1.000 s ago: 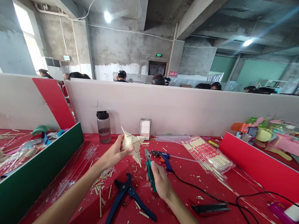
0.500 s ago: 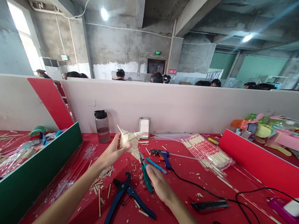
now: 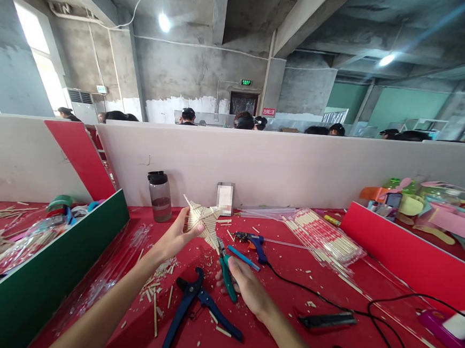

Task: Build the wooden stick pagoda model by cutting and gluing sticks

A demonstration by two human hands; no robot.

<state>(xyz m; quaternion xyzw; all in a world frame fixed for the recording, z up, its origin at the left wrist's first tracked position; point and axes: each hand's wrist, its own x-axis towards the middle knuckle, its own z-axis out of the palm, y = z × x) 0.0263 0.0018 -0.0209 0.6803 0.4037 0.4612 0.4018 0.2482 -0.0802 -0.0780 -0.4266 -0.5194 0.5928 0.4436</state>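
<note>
My left hand point(image 3: 178, 235) grips a star-like piece made of thin wooden sticks point(image 3: 207, 223), thumb across its front, and holds it up above the red table. Closed around green-handled pliers point(image 3: 227, 275) is my right hand point(image 3: 246, 285). The jaws of the pliers point up at the lower tip of the stick piece; whether they bite on a stick I cannot tell. Just beyond lie a blue pen-like stick point(image 3: 243, 257) and a blue glue gun point(image 3: 251, 242). Below the hands rests a large blue-handled cutter point(image 3: 196, 305), its handles spread apart.
A water bottle point(image 3: 160, 196) stands against the white partition point(image 3: 281, 167). Bundled wooden sticks in plastic point(image 3: 326, 236) lie to the right, near a black utility knife point(image 3: 328, 320) and a black cable point(image 3: 304, 288). Stick offcuts point(image 3: 157, 286) litter the red table. Green point(image 3: 69, 255) and red point(image 3: 404, 246) dividers flank it.
Hardly anything differs. The view has shifted very slightly; both hands keep their hold on the stick piece and the pliers.
</note>
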